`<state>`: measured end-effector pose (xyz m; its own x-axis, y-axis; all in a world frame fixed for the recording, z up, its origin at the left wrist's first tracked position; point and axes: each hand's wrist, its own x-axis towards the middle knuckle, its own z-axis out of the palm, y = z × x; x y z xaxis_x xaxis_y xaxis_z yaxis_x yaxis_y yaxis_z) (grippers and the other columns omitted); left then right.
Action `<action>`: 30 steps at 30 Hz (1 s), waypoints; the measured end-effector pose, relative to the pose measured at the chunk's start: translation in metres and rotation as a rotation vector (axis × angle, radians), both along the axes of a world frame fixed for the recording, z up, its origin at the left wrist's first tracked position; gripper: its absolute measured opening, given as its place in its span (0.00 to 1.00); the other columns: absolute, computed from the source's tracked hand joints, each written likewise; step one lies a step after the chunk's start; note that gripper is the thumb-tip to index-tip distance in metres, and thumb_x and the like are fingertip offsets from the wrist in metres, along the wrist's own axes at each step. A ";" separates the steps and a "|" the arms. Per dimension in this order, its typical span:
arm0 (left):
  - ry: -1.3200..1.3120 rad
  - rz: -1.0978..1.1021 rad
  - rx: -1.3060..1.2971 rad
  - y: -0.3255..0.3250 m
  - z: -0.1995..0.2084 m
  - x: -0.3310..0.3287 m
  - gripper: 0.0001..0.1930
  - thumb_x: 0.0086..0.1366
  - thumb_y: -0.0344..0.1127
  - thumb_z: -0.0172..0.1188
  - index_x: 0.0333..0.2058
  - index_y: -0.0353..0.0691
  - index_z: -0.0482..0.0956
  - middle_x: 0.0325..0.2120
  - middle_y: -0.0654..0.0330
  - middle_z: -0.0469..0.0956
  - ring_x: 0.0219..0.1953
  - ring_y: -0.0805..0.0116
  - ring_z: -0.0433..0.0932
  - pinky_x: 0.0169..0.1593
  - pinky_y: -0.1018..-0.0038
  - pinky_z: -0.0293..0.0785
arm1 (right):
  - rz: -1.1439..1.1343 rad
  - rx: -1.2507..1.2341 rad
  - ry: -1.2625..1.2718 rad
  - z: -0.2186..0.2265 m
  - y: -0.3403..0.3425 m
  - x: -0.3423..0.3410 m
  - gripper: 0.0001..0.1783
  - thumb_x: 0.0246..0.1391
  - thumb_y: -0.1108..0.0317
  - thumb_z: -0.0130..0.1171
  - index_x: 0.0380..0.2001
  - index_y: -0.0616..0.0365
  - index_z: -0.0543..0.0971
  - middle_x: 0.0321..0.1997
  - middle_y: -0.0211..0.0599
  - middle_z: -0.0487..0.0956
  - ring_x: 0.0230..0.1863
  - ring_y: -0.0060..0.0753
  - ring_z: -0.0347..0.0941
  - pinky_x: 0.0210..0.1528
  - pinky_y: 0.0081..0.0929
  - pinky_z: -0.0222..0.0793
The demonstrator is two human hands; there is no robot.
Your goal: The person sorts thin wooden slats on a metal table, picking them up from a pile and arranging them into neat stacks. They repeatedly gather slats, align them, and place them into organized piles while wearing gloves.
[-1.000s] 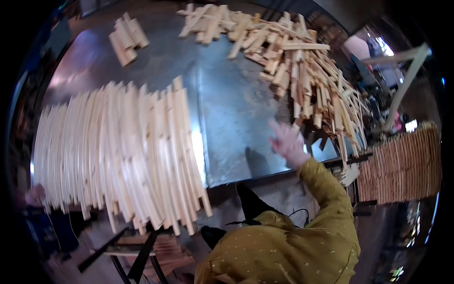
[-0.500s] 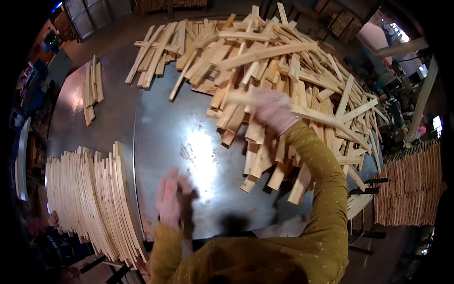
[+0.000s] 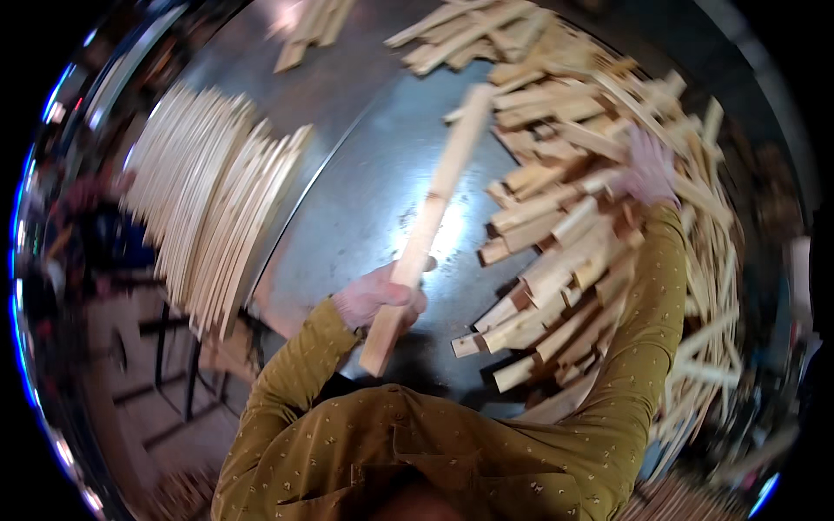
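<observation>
My left hand (image 3: 380, 295), in a pale pinkish glove, is closed around the lower part of a long, flat wooden slat (image 3: 439, 195). The slat slants up and away over the metal tabletop, its near end close to my body. At the right, my gloved right hand (image 3: 647, 167) reaches over a large loose pile of wooden slats (image 3: 543, 213). Its fingers look stretched out and apart over the wood, slightly blurred, with no slat gripped in them. Whether the fingertips touch the pieces beneath is hard to see.
Neat rows of slats (image 3: 195, 200) lie side by side on the table's left part. A few more slats (image 3: 313, 30) lie at the far edge. A seam crosses the metal table (image 3: 347, 165). Dark metal stand legs (image 3: 187, 373) are at lower left. Another person's blurred sleeve (image 3: 91, 193) shows farther left.
A slat is now in my left hand, which was empty before. My right hand has moved from a slat to farther over the pile. The whole view has turned and shifted.
</observation>
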<state>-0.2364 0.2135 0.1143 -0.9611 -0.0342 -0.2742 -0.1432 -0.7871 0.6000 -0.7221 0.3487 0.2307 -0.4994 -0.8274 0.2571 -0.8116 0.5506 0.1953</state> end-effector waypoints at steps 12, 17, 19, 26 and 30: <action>-0.454 0.256 0.130 -0.009 -0.066 0.002 0.30 0.76 0.58 0.35 0.60 0.39 0.69 0.39 0.57 0.79 0.37 0.60 0.80 0.43 0.67 0.81 | 1.323 0.212 -0.040 -0.093 -0.067 0.284 0.10 0.56 0.59 0.58 0.34 0.54 0.75 0.30 0.31 0.73 0.32 0.31 0.73 0.31 0.33 0.76; 0.015 0.200 0.533 0.026 -0.117 0.050 0.40 0.65 0.56 0.63 0.66 0.36 0.59 0.51 0.50 0.73 0.49 0.53 0.77 0.53 0.55 0.78 | 0.978 0.318 -0.451 -0.033 -0.108 0.281 0.13 0.52 0.59 0.59 0.40 0.50 0.77 0.40 0.33 0.74 0.46 0.39 0.74 0.53 0.40 0.72; 0.008 0.243 0.508 0.024 -0.104 0.042 0.43 0.57 0.46 0.73 0.64 0.37 0.60 0.50 0.50 0.73 0.48 0.53 0.77 0.51 0.58 0.80 | 0.591 0.007 -0.257 -0.039 -0.115 0.194 0.15 0.52 0.59 0.59 0.42 0.52 0.75 0.43 0.35 0.73 0.48 0.40 0.74 0.53 0.40 0.72; -0.051 0.249 0.533 0.021 -0.089 0.047 0.30 0.64 0.53 0.64 0.55 0.36 0.70 0.44 0.50 0.77 0.42 0.50 0.81 0.46 0.57 0.81 | -0.663 0.086 -0.229 -0.084 -0.054 -0.033 0.23 0.55 0.59 0.59 0.52 0.57 0.71 0.52 0.44 0.71 0.53 0.44 0.74 0.55 0.41 0.73; -0.145 0.178 0.231 -0.006 -0.090 0.052 0.34 0.59 0.50 0.68 0.57 0.37 0.68 0.38 0.57 0.78 0.33 0.68 0.79 0.38 0.68 0.82 | -1.061 0.082 -0.236 -0.107 -0.069 -0.022 0.28 0.57 0.59 0.59 0.57 0.60 0.68 0.58 0.49 0.70 0.56 0.47 0.74 0.55 0.41 0.74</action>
<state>-0.1845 0.2071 0.0238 -0.8960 -0.1197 -0.4276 -0.0615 -0.9203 0.3863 -0.7437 0.2798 0.1235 -0.9987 0.0439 0.0248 0.0474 0.9851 0.1655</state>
